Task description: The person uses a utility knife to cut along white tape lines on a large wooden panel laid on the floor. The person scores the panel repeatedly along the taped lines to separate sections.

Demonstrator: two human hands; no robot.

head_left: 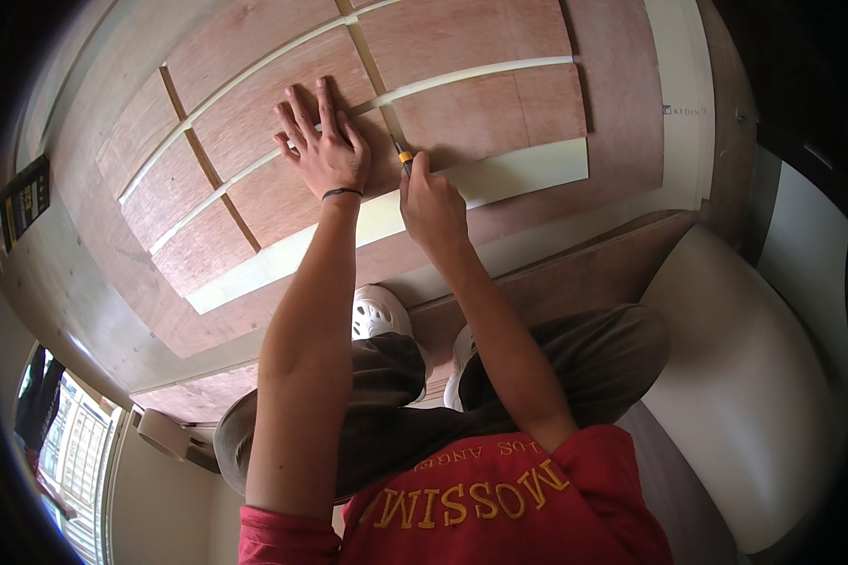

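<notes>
Left hand (pixel 322 143) pressed flat, fingers spread, steadying plywood panel (pixel 283 198); right hand (pixel 432 202) beside it, clenched around orange-tipped knife (pixel 403 155), scoring.

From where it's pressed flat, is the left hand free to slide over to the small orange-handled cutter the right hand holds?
Probably yes. The left hand lies flat on the reddish plywood panel, close beside the right hand gripping the small orange-handled cutter. Only bare panel and pale strip lie between them.

Your left hand (pixel 322 146) presses flat on the plywood panel (pixel 462 56); your right hand (pixel 431 202) grips a utility knife (pixel 402 156) against the pale strip (pixel 499 174).
</notes>
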